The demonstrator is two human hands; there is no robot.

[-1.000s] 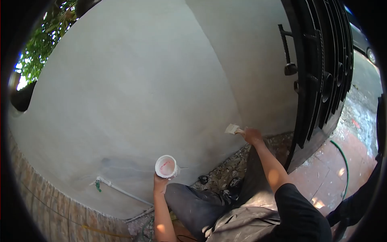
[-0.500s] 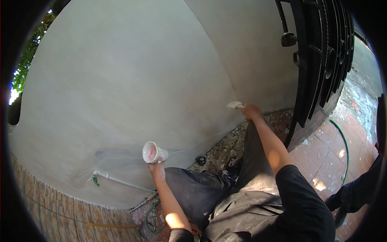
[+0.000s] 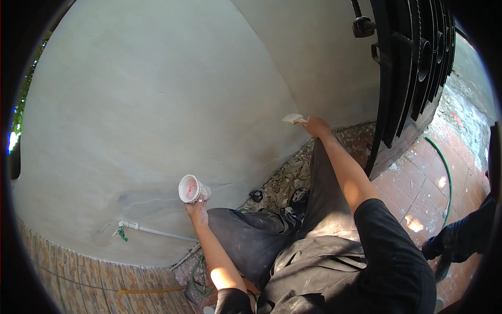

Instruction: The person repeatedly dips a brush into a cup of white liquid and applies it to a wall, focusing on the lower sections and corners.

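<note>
My left hand [image 3: 197, 213] is wrapped round the lower side of a white cup [image 3: 205, 192], tilted so its mouth faces me. Inside it is a pinkish-red smear, and pale splashes mark my fingers. Farther right, my right hand [image 3: 317, 127] grips a paintbrush [image 3: 294, 119] by its handle. Its pale, flared head points left, overlapping the lower part of the grey wall [image 3: 172, 104] near the corner crease.
A white pipe [image 3: 162, 232] with a green tap [image 3: 122, 233] runs low along the wall. Rubble [image 3: 285, 180] lies at its foot. On the right are a black metal gate [image 3: 400, 68], a green hose [image 3: 448, 178] and another person's dark-clothed leg [image 3: 465, 235].
The view has shifted slightly, so the wall, gate and both hands appear a little higher and farther left. Both hands keep their holds on the cup and the paintbrush.
</note>
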